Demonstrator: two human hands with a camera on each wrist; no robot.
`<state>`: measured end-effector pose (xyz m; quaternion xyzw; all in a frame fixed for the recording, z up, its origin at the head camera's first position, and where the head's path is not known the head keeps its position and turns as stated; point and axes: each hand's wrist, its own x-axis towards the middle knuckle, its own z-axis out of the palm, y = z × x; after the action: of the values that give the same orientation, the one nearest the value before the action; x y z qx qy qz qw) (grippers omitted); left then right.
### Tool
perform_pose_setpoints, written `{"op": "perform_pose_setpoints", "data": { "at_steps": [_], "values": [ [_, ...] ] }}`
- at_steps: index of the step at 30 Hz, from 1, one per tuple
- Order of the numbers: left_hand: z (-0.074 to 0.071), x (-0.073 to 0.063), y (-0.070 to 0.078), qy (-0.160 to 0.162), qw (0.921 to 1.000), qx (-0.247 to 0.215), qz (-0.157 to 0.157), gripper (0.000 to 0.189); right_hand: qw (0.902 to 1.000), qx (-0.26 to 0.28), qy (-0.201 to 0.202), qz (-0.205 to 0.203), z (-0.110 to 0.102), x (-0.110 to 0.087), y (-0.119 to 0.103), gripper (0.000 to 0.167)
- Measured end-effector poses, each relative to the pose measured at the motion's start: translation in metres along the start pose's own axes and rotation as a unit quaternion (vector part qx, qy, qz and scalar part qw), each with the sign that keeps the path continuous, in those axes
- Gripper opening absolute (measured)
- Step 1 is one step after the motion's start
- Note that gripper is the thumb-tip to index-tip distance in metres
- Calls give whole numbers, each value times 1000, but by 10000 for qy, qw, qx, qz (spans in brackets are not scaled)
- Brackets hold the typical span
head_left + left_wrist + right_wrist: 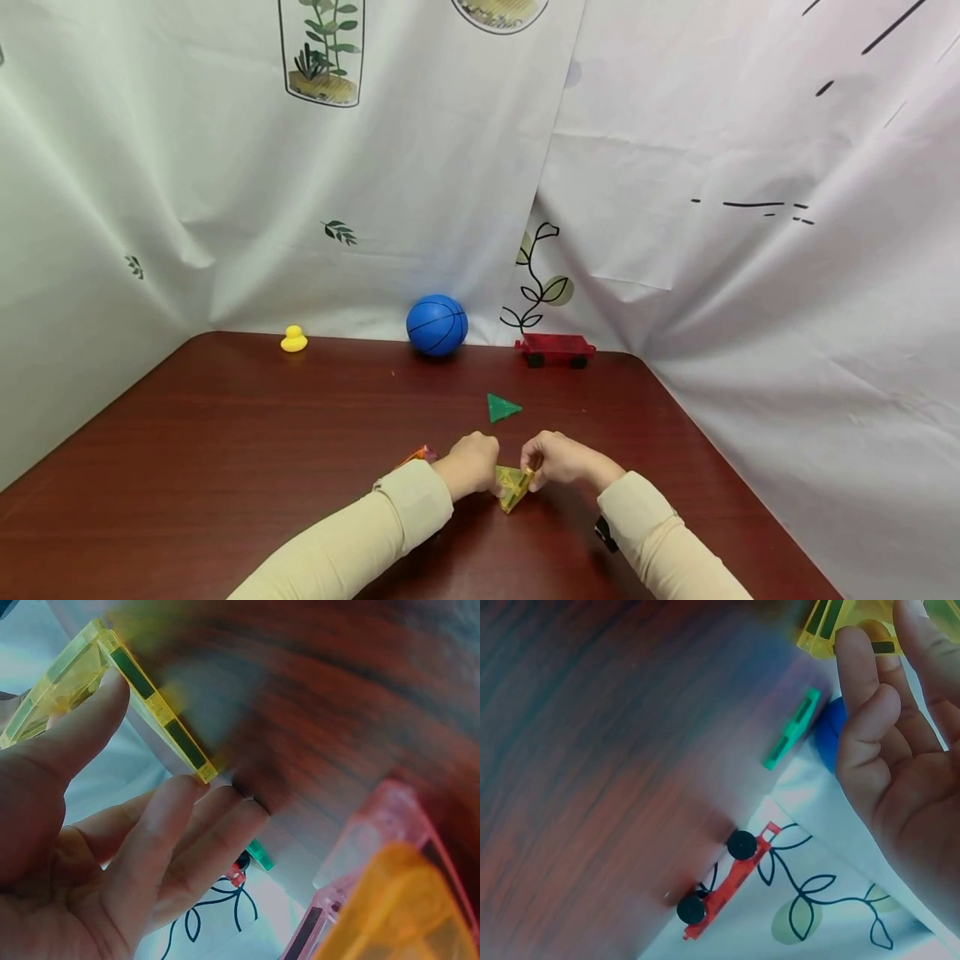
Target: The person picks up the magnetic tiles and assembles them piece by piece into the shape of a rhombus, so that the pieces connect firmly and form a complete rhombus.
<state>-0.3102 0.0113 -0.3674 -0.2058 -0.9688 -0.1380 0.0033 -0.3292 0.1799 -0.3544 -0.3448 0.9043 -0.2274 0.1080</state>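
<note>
Both hands hold translucent yellow magnetic tiles (pixel 510 487), which meet at an angle above the table's near half. My left hand (pixel 472 464) pinches the left side, its thumb on the tile's face and a fingertip at the lower corner in the left wrist view. On the other side my right hand (pixel 561 458) grips the tiles between thumb and fingers; the right wrist view shows only part of the yellow tiles (pixel 821 630). Left of the left hand stand an orange tile (pixel 397 907) and a pink tile (pixel 382 821), mostly hidden by the arm in the head view.
Beyond the hands a green triangular tile (pixel 502 407) lies on the brown table (pixel 247 417). Along the back edge are a yellow toy duck (pixel 294 339), a blue ball (pixel 437 325) and a red wheeled base (pixel 557 345). A black object (pixel 605 534) peeks out beside the right sleeve.
</note>
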Motion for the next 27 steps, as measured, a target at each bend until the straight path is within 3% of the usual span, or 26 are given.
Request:
{"op": "perform_pose_setpoints", "data": {
  "at_steps": [19, 27],
  "values": [
    [-2, -1, 2, -12, 10000, 18, 19, 34, 9998, -201, -22, 48, 1, -2, 5, 22],
    [0, 1, 1, -31, 10000, 80, -38, 34, 9996, -128, 197, 124, 5, 0, 3, 23]
  ]
}}
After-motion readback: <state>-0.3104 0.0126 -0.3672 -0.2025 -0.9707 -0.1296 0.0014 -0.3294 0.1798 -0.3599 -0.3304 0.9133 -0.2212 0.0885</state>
